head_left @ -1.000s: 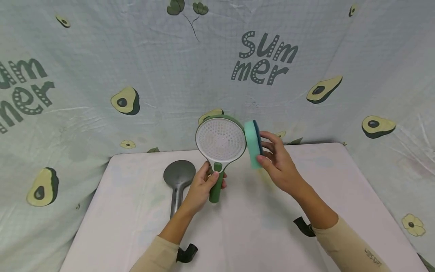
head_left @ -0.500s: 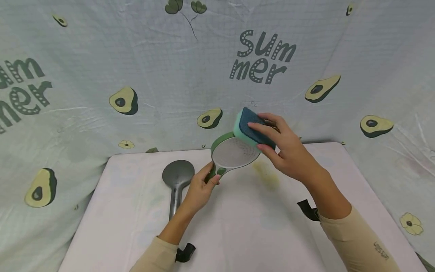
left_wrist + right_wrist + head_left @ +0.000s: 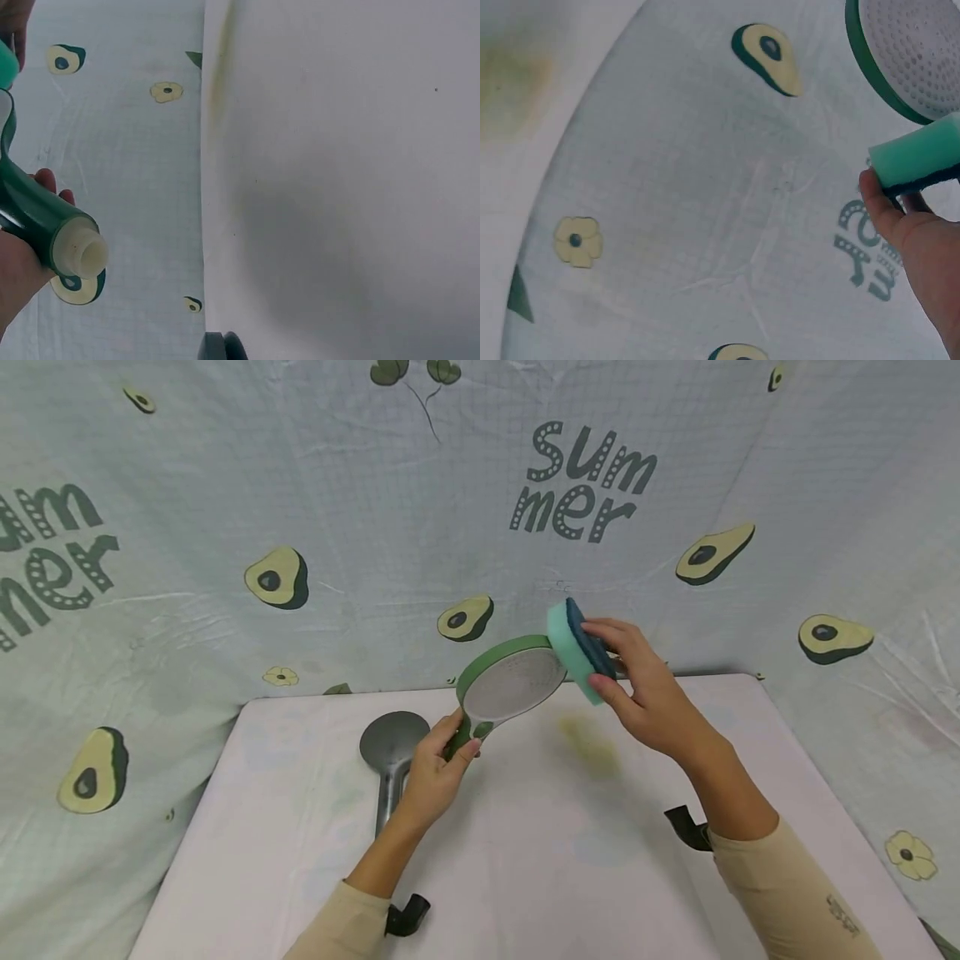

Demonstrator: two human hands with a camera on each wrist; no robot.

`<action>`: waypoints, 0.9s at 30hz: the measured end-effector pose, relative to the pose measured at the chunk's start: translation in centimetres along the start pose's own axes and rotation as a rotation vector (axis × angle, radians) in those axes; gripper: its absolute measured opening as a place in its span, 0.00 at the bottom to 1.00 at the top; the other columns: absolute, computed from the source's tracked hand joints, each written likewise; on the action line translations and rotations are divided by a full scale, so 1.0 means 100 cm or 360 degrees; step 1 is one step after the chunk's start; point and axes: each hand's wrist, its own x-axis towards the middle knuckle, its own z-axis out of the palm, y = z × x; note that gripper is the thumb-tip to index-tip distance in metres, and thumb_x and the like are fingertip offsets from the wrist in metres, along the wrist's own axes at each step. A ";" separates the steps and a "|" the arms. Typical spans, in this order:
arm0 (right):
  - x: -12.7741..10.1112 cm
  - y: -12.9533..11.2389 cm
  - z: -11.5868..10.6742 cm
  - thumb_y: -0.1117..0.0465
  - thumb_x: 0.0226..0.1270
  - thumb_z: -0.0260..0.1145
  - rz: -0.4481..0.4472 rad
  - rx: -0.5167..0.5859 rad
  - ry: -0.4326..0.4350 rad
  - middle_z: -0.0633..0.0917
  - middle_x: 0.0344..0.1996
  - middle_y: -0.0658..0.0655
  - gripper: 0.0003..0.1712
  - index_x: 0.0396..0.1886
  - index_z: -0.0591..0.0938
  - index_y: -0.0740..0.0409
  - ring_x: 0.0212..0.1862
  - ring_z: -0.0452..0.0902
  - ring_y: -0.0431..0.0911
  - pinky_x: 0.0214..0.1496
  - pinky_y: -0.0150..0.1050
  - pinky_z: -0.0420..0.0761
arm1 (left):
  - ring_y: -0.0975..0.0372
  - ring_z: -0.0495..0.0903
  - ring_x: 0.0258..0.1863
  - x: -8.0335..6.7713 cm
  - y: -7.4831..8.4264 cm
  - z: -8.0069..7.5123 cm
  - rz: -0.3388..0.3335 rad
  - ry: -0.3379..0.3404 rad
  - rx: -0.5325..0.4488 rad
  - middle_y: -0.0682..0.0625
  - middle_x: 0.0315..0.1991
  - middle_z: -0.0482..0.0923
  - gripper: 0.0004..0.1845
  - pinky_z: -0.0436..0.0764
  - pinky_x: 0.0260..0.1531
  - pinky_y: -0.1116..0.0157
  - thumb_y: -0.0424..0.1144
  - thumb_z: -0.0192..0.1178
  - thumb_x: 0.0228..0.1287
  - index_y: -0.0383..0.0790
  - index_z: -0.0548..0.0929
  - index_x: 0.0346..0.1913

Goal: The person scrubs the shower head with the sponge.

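My left hand (image 3: 433, 777) grips the green handle of a shower head (image 3: 513, 681), raised above the table with its round, light-grey nozzle face tilted. In the left wrist view the handle (image 3: 37, 217) ends in a pale threaded connector. My right hand (image 3: 648, 693) pinches a sponge (image 3: 573, 647) with a mint-green soft side and a dark blue scouring side. The mint side meets the right edge of the shower head's rim. In the right wrist view the sponge (image 3: 919, 154) sits right at the green rim of the shower head (image 3: 911, 56).
A grey shower head (image 3: 393, 743) lies on the table (image 3: 525, 860) left of centre, its handle partly behind my left forearm. A yellowish mark (image 3: 588, 743) shows on the white tabletop. A printed cloth (image 3: 375, 527) hangs behind the table.
The shower head has tilted to the right from nearly upright. The sponge crossed over its upper face half a second ago and now stands at the right edge of the rim.
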 end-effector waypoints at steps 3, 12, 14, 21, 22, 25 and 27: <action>-0.004 0.011 0.000 0.72 0.75 0.62 0.0056 0.0066 0.0005 0.66 0.74 0.61 0.36 0.78 0.63 0.56 0.69 0.70 0.58 0.65 0.19 0.69 | 0.59 0.77 0.40 0.000 0.001 -0.001 -0.0011 -0.0002 0.0124 0.40 0.47 0.80 0.29 0.81 0.38 0.70 0.30 0.63 0.72 0.34 0.71 0.74; -0.010 0.017 -0.001 0.72 0.72 0.66 0.0078 -0.0062 0.0047 0.67 0.74 0.61 0.35 0.76 0.70 0.54 0.69 0.68 0.55 0.59 0.23 0.73 | 0.59 0.77 0.39 -0.003 0.002 0.003 0.0047 -0.0107 0.0511 0.42 0.48 0.82 0.33 0.81 0.36 0.67 0.31 0.68 0.68 0.41 0.73 0.75; -0.009 0.011 -0.003 0.70 0.70 0.68 0.0041 -0.0185 0.0040 0.66 0.74 0.61 0.34 0.74 0.73 0.52 0.69 0.69 0.56 0.57 0.31 0.76 | 0.61 0.78 0.37 -0.002 0.003 0.005 0.0073 -0.0092 0.0591 0.43 0.47 0.83 0.33 0.80 0.34 0.68 0.33 0.70 0.66 0.44 0.74 0.74; -0.002 -0.013 0.015 0.64 0.63 0.76 -0.0354 -0.0716 -0.0043 0.68 0.72 0.69 0.36 0.71 0.77 0.47 0.70 0.67 0.67 0.61 0.61 0.80 | 0.62 0.74 0.32 -0.001 0.004 0.012 0.0038 0.0019 0.0531 0.42 0.42 0.81 0.31 0.78 0.28 0.71 0.33 0.71 0.62 0.42 0.78 0.70; -0.002 -0.016 0.021 0.63 0.62 0.77 -0.0404 -0.0769 -0.0044 0.68 0.71 0.70 0.36 0.70 0.78 0.47 0.69 0.68 0.68 0.63 0.64 0.78 | 0.62 0.75 0.31 -0.002 0.004 0.013 0.0010 0.0032 0.0511 0.42 0.42 0.81 0.31 0.78 0.28 0.71 0.32 0.71 0.62 0.41 0.78 0.70; -0.004 -0.020 0.038 0.61 0.60 0.80 -0.0494 -0.0895 -0.0056 0.70 0.70 0.70 0.36 0.69 0.80 0.44 0.66 0.70 0.68 0.63 0.63 0.79 | 0.62 0.76 0.33 -0.003 0.006 0.016 -0.0075 0.0058 0.0498 0.42 0.42 0.80 0.31 0.80 0.29 0.71 0.32 0.70 0.62 0.37 0.78 0.69; -0.008 -0.018 0.048 0.61 0.59 0.81 -0.0533 -0.0957 -0.0058 0.72 0.69 0.69 0.35 0.67 0.81 0.42 0.65 0.71 0.66 0.63 0.61 0.80 | 0.61 0.77 0.35 -0.004 0.009 0.018 -0.0129 0.0068 0.0505 0.42 0.43 0.79 0.31 0.81 0.31 0.70 0.32 0.70 0.62 0.35 0.78 0.69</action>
